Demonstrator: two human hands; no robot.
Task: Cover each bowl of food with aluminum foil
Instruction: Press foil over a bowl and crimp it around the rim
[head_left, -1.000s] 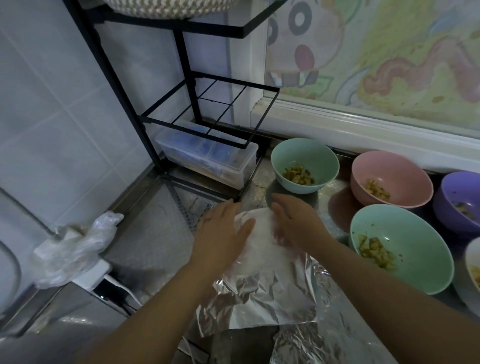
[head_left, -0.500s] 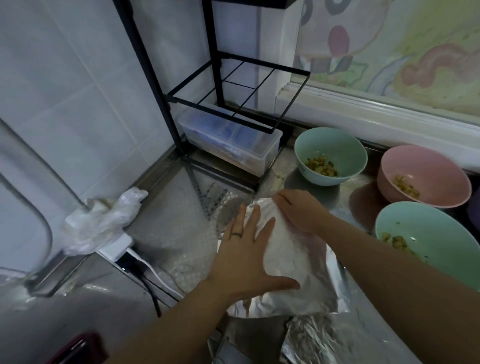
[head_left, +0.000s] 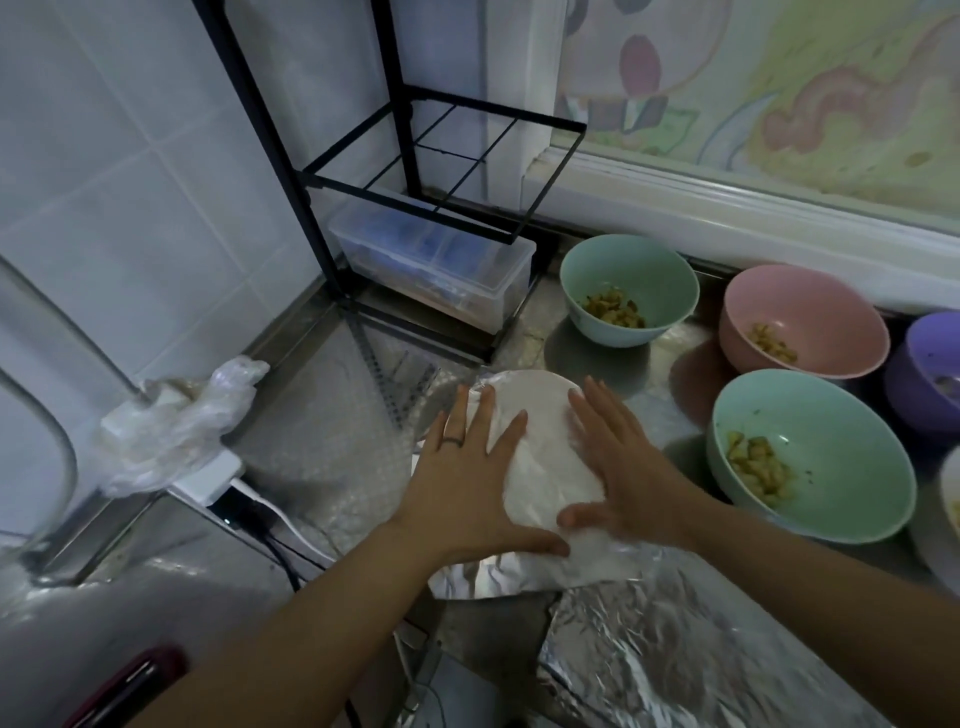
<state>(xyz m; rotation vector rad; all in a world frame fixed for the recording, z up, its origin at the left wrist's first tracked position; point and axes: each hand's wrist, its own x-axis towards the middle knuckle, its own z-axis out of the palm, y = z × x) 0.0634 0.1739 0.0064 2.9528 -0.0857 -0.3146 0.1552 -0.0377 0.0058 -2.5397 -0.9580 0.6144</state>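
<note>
Head view: left hand (head_left: 467, 483) lies flat, fingers straight and spread, palm pressed on the left side of the foil-covered bowl (head_left: 535, 431); a ring (head_left: 451, 441) shows on one finger. Right hand (head_left: 623, 478) is likewise released and flat, fingers extended, thumb pointing inward, pressing the right side of the same foil top. Neither hand grasps anything. Both forearms enter from the lower edge and converge on the bowl, thumbs nearly meeting at its near rim. The covered bowl sits on the counter (head_left: 322, 457), foil edges crumpled below its near side. A loose crinkled foil sheet (head_left: 675, 649) lies just beside it, nearer the camera. Uncovered bowls with food stand to the right: a far green bowl (head_left: 623, 265), a pink bowl (head_left: 810, 301), a near green bowl (head_left: 831, 431) and a purple bowl (head_left: 930, 358).
</note>
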